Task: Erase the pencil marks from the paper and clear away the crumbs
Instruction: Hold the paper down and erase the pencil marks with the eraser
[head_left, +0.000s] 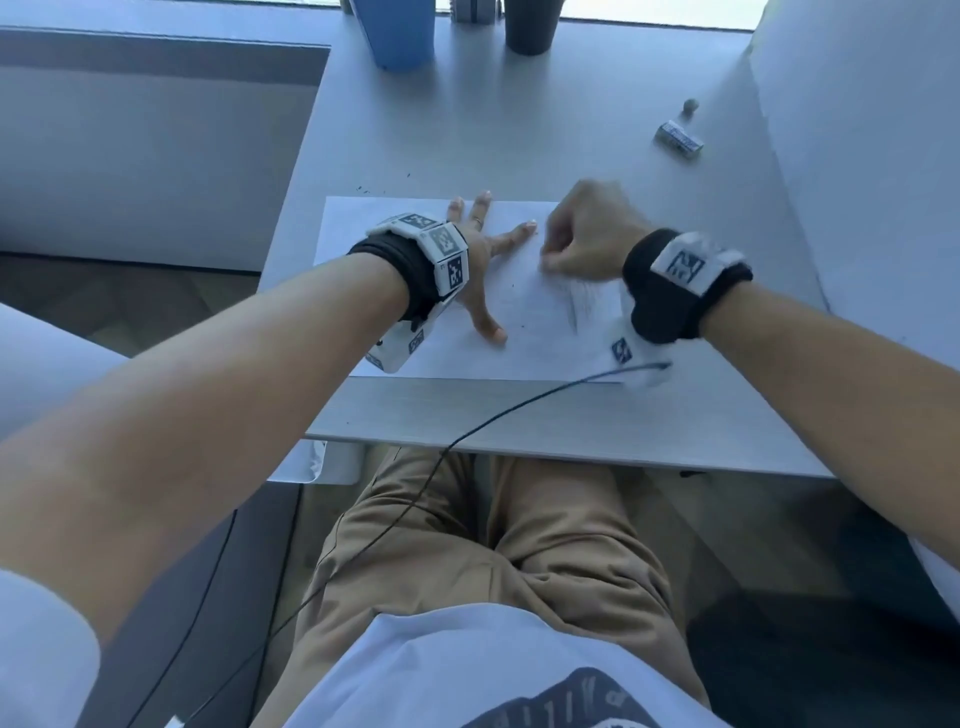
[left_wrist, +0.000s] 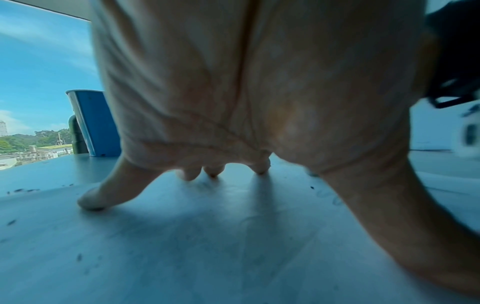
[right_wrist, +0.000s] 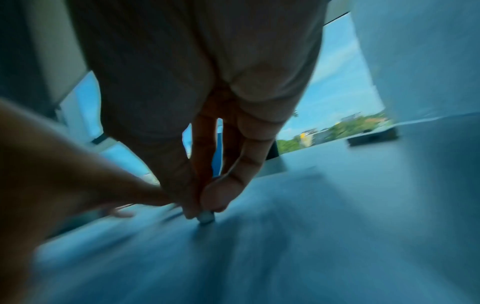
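A white sheet of paper (head_left: 363, 260) lies on the grey desk (head_left: 519, 415). My left hand (head_left: 483, 260) presses flat on the paper's middle with fingers spread, fingertips (left_wrist: 91, 201) down on the sheet. To its right my right hand (head_left: 582, 239), blurred, pinches a small white eraser (right_wrist: 206, 217) between thumb and fingers, its tip touching the paper. Faint pencil marks (head_left: 587, 306) show on the sheet under my right wrist. Dark crumbs (left_wrist: 23, 190) speckle the paper and the desk behind it (head_left: 384, 182).
A second wrapped eraser (head_left: 678, 137) and a small grey ball (head_left: 690, 106) lie at the desk's far right. A blue container (head_left: 400, 31) and a dark cup (head_left: 532, 26) stand at the back. A black cable (head_left: 519, 405) crosses the front edge.
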